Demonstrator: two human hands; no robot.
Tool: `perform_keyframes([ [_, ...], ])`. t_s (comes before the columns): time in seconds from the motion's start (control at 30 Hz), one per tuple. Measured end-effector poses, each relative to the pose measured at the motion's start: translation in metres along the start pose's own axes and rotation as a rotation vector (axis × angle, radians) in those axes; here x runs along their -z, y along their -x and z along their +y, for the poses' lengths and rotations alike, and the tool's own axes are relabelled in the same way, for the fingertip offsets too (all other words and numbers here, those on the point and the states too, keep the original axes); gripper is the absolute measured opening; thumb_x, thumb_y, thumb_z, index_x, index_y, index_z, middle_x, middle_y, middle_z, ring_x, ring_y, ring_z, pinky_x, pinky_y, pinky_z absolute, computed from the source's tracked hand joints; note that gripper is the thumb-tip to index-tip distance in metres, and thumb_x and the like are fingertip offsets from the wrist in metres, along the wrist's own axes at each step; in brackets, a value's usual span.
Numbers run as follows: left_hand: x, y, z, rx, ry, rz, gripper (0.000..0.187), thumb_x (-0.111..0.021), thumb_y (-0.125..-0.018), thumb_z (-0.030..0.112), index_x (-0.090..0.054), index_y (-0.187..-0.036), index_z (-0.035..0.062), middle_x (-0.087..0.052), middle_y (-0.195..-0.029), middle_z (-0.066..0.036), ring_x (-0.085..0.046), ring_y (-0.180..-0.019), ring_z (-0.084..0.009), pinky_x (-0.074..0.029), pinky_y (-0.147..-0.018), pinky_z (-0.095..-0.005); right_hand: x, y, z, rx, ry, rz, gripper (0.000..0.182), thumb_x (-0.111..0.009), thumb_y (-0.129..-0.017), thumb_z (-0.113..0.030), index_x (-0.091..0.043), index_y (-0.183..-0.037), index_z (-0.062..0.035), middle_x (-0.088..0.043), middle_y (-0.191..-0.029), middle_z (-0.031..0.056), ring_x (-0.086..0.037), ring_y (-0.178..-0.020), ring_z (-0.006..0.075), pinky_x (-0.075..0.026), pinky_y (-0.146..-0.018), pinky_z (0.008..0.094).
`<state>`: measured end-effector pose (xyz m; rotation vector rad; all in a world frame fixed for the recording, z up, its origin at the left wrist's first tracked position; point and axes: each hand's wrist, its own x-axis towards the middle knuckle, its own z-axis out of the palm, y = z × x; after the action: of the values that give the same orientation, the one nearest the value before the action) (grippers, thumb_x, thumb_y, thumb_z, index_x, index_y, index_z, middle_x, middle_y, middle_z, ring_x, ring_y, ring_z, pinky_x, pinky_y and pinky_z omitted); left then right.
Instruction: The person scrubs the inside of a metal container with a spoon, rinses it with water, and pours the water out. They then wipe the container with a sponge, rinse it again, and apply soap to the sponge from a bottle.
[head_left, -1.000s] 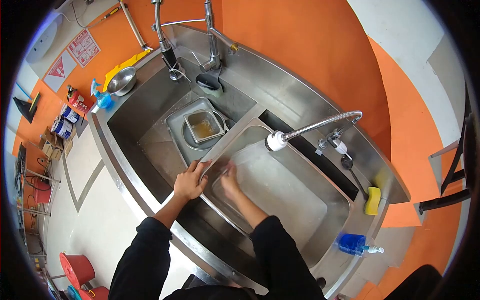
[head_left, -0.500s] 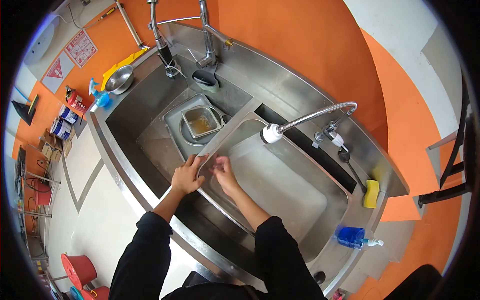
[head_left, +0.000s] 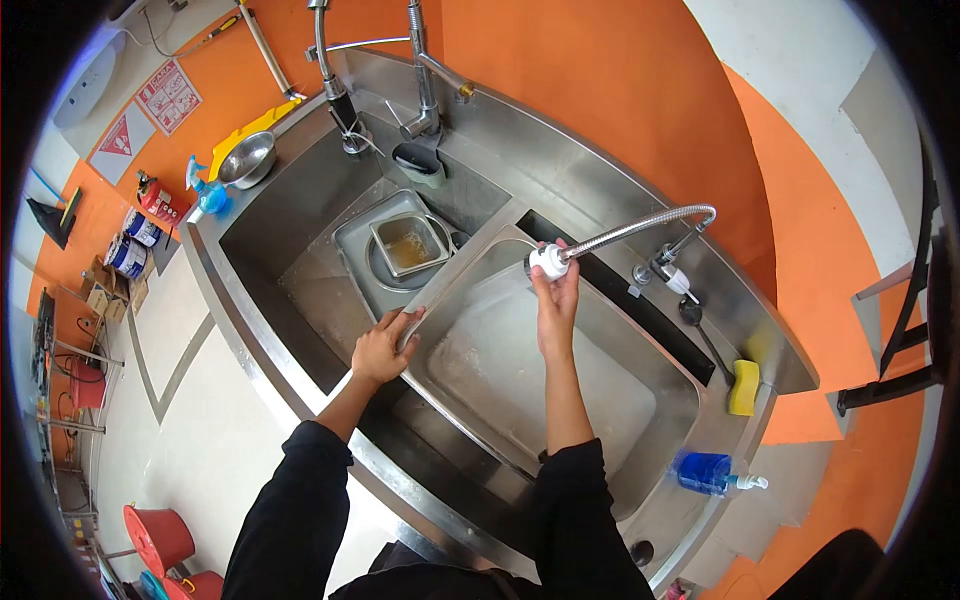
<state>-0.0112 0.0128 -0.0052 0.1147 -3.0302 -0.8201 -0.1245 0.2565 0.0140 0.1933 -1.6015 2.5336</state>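
Observation:
I stand over a steel double sink (head_left: 300, 215). My left hand (head_left: 381, 349) grips the near corner of a large steel tray (head_left: 520, 365) that lies in the right basin. My right hand (head_left: 556, 293) is raised and closed around the white spray head (head_left: 549, 260) of a flexible metal hose faucet (head_left: 640, 228) above the tray. Both arms wear black sleeves.
The left basin holds a flat tray with a small steel pan (head_left: 407, 243) of brownish liquid. A yellow sponge (head_left: 744, 386) and a blue bottle (head_left: 707, 472) sit on the right ledge. A steel bowl (head_left: 247, 159) and a spray bottle (head_left: 206, 192) stand at far left.
My right hand left the tray's near corner and rose to the white spray head, which it now grips. My left hand kept its hold on the tray corner.

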Motion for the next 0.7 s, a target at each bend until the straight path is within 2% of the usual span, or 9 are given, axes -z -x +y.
perform_keyframes([
  [0.07,-0.01,0.002,0.0,-0.055,-0.022,0.15,0.034,-0.059,-0.084,0.03,-0.055,-0.117,0.0241,-0.055,-0.123,-0.006,-0.062,-0.092,-0.0345,-0.05,-0.077,-0.0465,-0.007,0.006,-0.001,0.041,0.014,-0.025,0.044,-0.056,-0.092,-0.006,-0.036,-0.13,-0.002,-0.051,-0.119,0.0078,-0.05,-0.111,0.0137,-0.04,-0.097,0.0269],
  [0.17,-0.024,-0.004,0.008,0.019,-0.046,0.27,0.029,-0.065,-0.081,0.027,-0.06,-0.108,0.021,-0.059,-0.114,-0.006,-0.064,-0.087,-0.0319,-0.05,-0.072,-0.045,-0.008,0.014,-0.006,0.033,0.008,-0.036,0.044,-0.057,-0.091,-0.007,-0.036,-0.13,-0.002,-0.052,-0.118,0.0077,-0.051,-0.11,0.0139,-0.04,-0.096,0.0274],
  [0.2,-0.022,-0.009,0.015,0.098,-0.019,0.197,0.027,-0.067,-0.079,0.023,-0.06,-0.105,0.0205,-0.059,-0.116,-0.003,-0.063,-0.089,-0.0327,-0.051,-0.073,-0.0455,-0.011,0.016,-0.01,0.024,0.009,-0.03,0.043,-0.057,-0.091,-0.007,-0.037,-0.129,-0.0021,-0.053,-0.118,0.0077,-0.052,-0.109,0.0141,-0.041,-0.096,0.0277],
  [0.3,-0.027,-0.028,0.027,0.212,-0.054,0.135,0.026,-0.068,-0.077,0.019,-0.059,-0.101,0.0167,-0.061,-0.113,-0.004,-0.063,-0.089,-0.0337,-0.051,-0.073,-0.0451,-0.018,0.02,-0.019,-0.011,0.021,-0.005,0.042,-0.057,-0.091,-0.007,-0.037,-0.128,-0.0018,-0.053,-0.118,0.0084,-0.053,-0.107,0.0144,-0.042,-0.096,0.0283],
  [0.4,-0.032,-0.024,0.013,0.007,0.067,0.26,0.026,-0.071,-0.076,0.022,-0.058,-0.096,0.0118,-0.065,-0.098,-0.006,-0.064,-0.085,-0.0337,-0.05,-0.071,-0.0453,-0.021,0.026,-0.026,-0.026,-0.008,-0.015,0.041,-0.058,-0.091,-0.009,-0.039,-0.127,-0.0027,-0.054,-0.119,0.0102,-0.054,-0.106,0.0145,-0.042,-0.096,0.0288],
  [0.5,-0.031,-0.017,-0.005,-0.289,0.016,0.392,0.027,-0.069,-0.078,0.021,-0.055,-0.097,0.0083,-0.066,-0.095,-0.007,-0.063,-0.082,-0.0343,-0.05,-0.07,-0.0449,-0.028,0.026,-0.035,-0.024,-0.027,-0.011,0.041,-0.057,-0.091,-0.006,-0.036,-0.126,-0.0011,-0.053,-0.114,0.0094,-0.055,-0.105,0.0155,-0.044,-0.094,0.0286],
  [0.6,-0.03,-0.019,0.002,-0.071,0.061,0.22,0.033,-0.065,-0.08,0.014,-0.053,-0.11,0.0092,-0.065,-0.105,-0.009,-0.061,-0.092,-0.036,-0.05,-0.076,-0.0441,-0.029,0.025,-0.031,-0.023,-0.05,-0.003,0.042,-0.057,-0.091,-0.007,-0.036,-0.127,-0.0011,-0.053,-0.114,0.0097,-0.056,-0.104,0.0159,-0.045,-0.093,0.0286],
  [0.7,-0.017,-0.041,0.038,0.229,-0.074,-0.059,0.034,-0.06,-0.079,0.006,-0.052,-0.112,0.0059,-0.056,-0.122,-0.016,-0.055,-0.103,-0.04,-0.046,-0.086,-0.0436,-0.034,0.023,-0.033,-0.035,-0.041,0.011,0.042,-0.057,-0.091,-0.007,-0.035,-0.127,-0.0014,-0.053,-0.114,0.0092,-0.056,-0.104,0.0156,-0.044,-0.093,0.0279],
])
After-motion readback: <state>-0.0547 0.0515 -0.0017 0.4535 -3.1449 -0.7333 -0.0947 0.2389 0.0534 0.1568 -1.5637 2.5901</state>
